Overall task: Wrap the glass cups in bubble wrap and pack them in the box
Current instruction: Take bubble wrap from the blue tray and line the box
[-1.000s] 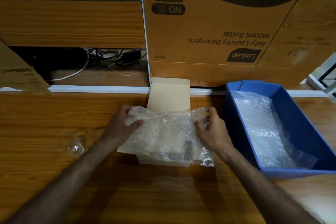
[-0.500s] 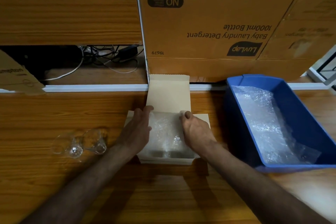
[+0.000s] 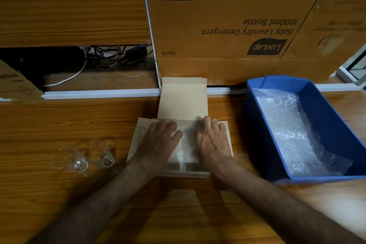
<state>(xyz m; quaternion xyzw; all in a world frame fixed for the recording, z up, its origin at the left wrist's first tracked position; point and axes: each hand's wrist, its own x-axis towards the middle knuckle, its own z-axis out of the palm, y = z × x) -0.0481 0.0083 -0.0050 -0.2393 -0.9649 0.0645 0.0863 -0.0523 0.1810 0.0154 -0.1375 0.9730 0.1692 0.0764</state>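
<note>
Box (image 3: 183,103) – hands flat, pressing bubble wrap (image 3: 187,144) inside | carton (image 3: 227,25) – "LuvLap", "19679"

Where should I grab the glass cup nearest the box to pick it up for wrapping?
Take the nearer glass cup by its side wall, thumb and fingers spanning it just under the rim. Come from above and from its box side with the left hand, since the other glass cup sits tight on its far side. Its lean is hard to judge in clear glass.
</note>
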